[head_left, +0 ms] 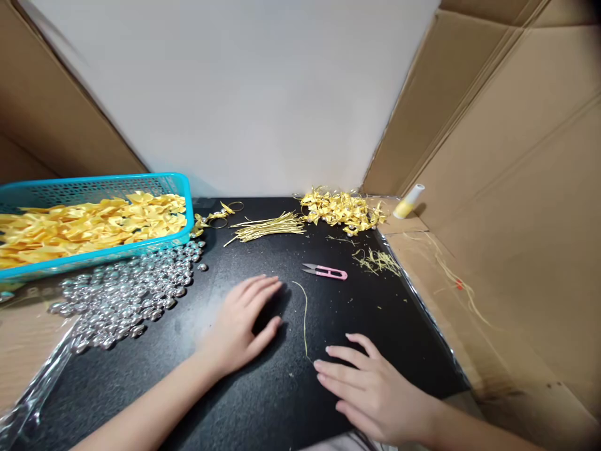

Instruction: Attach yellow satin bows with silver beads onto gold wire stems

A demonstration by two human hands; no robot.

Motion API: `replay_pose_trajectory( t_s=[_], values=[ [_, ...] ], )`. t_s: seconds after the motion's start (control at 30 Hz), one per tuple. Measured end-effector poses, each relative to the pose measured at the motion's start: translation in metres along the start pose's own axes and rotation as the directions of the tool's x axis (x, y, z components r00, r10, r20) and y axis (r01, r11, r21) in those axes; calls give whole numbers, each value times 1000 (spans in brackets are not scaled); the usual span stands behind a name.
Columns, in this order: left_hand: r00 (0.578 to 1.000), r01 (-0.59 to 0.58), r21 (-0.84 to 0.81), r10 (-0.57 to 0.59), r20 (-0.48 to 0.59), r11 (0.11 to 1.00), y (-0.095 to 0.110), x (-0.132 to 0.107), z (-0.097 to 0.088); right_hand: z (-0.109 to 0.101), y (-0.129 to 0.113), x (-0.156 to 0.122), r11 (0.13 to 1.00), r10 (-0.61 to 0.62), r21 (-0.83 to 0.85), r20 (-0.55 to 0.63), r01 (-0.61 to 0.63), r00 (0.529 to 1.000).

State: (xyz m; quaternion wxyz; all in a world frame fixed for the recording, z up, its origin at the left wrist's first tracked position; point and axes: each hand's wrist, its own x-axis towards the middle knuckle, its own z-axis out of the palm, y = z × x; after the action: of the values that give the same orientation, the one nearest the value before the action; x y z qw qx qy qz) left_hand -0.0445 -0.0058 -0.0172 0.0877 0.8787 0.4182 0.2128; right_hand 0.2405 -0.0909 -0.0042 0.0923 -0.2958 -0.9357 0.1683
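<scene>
My left hand (244, 322) hovers at or rests on the black tabletop, its fingers extended and holding nothing. To the right, my right hand (366, 388) has its fingers spread, also with nothing in it. Between the two lies a thin yellow thread (305, 319), its lower end close to my right fingertips. Pink thread snips (328, 272) lie beyond the hands, blades pointing left. Farther back is a bundle of gold wire ties (270, 227). A heap of yellow ribbon flowers with beads (342, 210) sits at the back right.
A blue basket (191, 210) of yellow fabric pieces (94, 225) stands back left, with many silver beads (136, 291) spread before it. Thread scraps (378, 262) lie at the right edge. A spool-like white and yellow tube (409, 202) stands on cardboard, and cardboard walls (516, 156) flank the table.
</scene>
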Motion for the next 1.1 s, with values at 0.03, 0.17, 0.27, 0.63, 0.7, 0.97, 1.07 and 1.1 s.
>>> replay_pose_trajectory(
  t_s=[0.03,0.17,0.27,0.63,0.7,0.97,1.07,1.1],
  values=[
    [998,45,24,-44,-45,999,-3,1,-2,-1,0,-1,1000,14,3,-45,-14,999],
    [995,67,58,-62,-81,996,-9,5,-4,0,-3,7,968,251,71,-212,-241,945],
    [999,5,40,-3,-50,999,-5,4,1,5,-12,26,922,385,135,-242,-362,891],
    [985,-173,-19,174,8,985,6,1,8,22,-9,39,905,209,-327,-213,-271,954],
    [964,-265,-15,265,31,964,8,6,7,16,0,33,913,178,-339,-162,-225,971],
    [984,74,-17,-75,-161,997,-17,13,-11,-36,25,42,936,333,-76,-113,-343,936],
    [981,105,-68,-115,-154,992,-20,8,-8,-40,37,83,924,378,-3,-150,-383,913],
    [983,103,-81,-113,-141,991,-20,6,-7,-40,43,98,935,349,-22,-115,-353,930]
  ],
)
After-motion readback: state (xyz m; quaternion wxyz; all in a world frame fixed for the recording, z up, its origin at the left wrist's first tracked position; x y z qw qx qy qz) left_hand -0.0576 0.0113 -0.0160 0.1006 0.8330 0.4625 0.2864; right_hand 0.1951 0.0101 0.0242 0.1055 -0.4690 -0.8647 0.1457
